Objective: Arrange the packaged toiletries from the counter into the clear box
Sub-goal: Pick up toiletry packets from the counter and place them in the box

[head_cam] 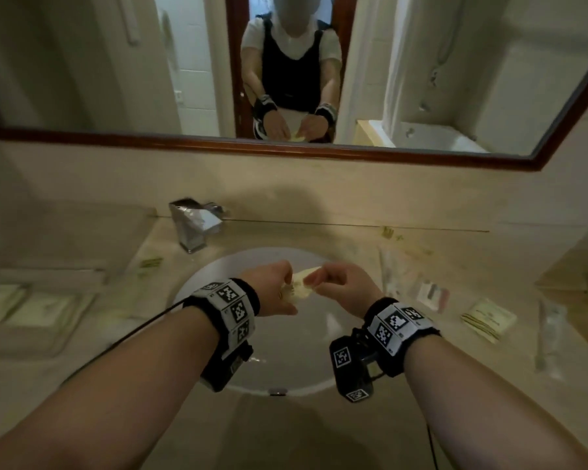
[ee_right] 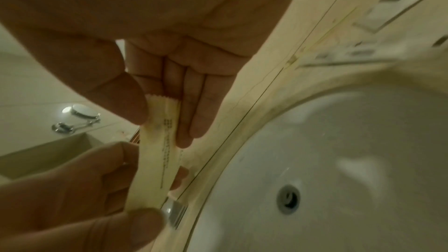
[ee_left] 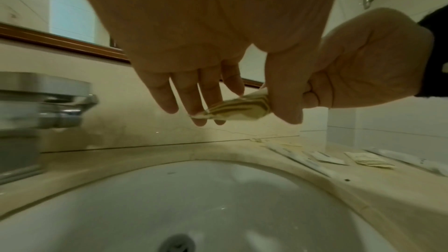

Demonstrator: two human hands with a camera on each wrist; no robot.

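Nearest, over the white sink (head_cam: 218, 276), both hands meet on one small cream packet (head_cam: 301, 286): the left hand (head_cam: 269, 295) pinches one end between thumb and fingers, and the right hand (head_cam: 342, 286) pinches the other, sawtooth-edged end between thumb and forefinger, as the right wrist view shows. So neither hand is free; both are clamped on the same packet, which hangs in the air between them, touching nothing else. Its long axis runs from hand to hand, roughly left to right across the basin, slightly creased in the middle. Further out on the right of the bench (head_cam: 455, 266) lie the toiletries not yet gathered: a square cream sachet (head_cam: 487, 320), a small white packet (head_cam: 433, 295) and some long thin wrapped items (head_cam: 387, 276), all well apart from the hands. On the left of the bench, blurred, sits what I take to be the clear box (head_cam: 38, 310), with pale flat packets seemingly already in it; I cannot tell its walls clearly. Judging from this, the box lies to the left of the held packet, so the left hand is the nearer one to carry it over, while the right hand is nearer to the remaining items. Beyond stand the chrome tap (head_cam: 196, 223) and the framed mirror (head_cam: 319, 152).
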